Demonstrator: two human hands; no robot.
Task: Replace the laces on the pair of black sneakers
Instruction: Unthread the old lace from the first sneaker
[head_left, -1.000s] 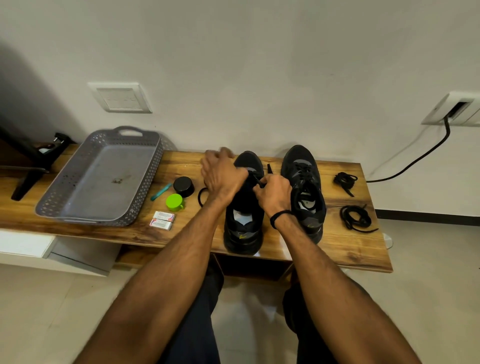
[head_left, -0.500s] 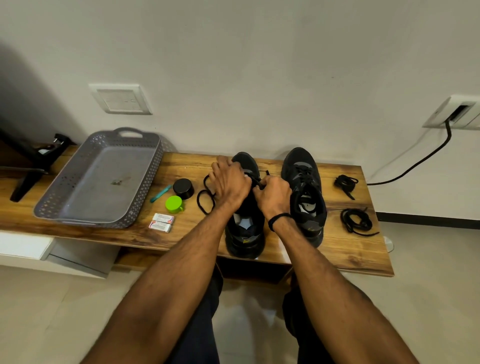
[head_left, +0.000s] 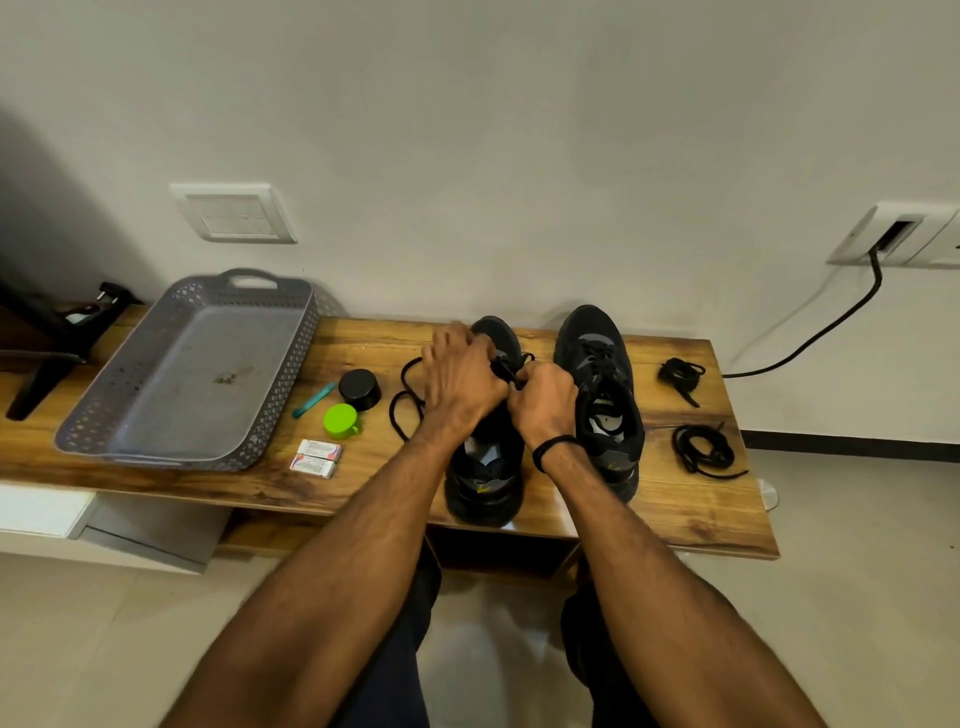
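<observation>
Two black sneakers stand side by side on the wooden bench (head_left: 363, 483), toes toward the wall. Both my hands work over the left sneaker (head_left: 485, 478). My left hand (head_left: 460, 376) grips its black lace (head_left: 402, 400), which loops out onto the bench to the left. My right hand (head_left: 543, 402) pinches the lace at the tongue. The eyelets are hidden under my hands. The right sneaker (head_left: 602, 395) stands laced and untouched. Two loose black lace bundles lie to its right, one farther back (head_left: 680, 374) and one nearer (head_left: 701, 452).
A grey perforated tray (head_left: 192, 374) sits on the bench's left part. Between it and the sneakers lie a black round lid (head_left: 358, 387), a green cap (head_left: 340, 421), a teal stick (head_left: 314, 399) and two small white boxes (head_left: 314, 457). A black cable (head_left: 815, 332) runs from a wall socket.
My left hand has pulled back toward me from the toe, drawing a loop of lace out onto the bench at the left. My right hand has stayed at the tongue.
</observation>
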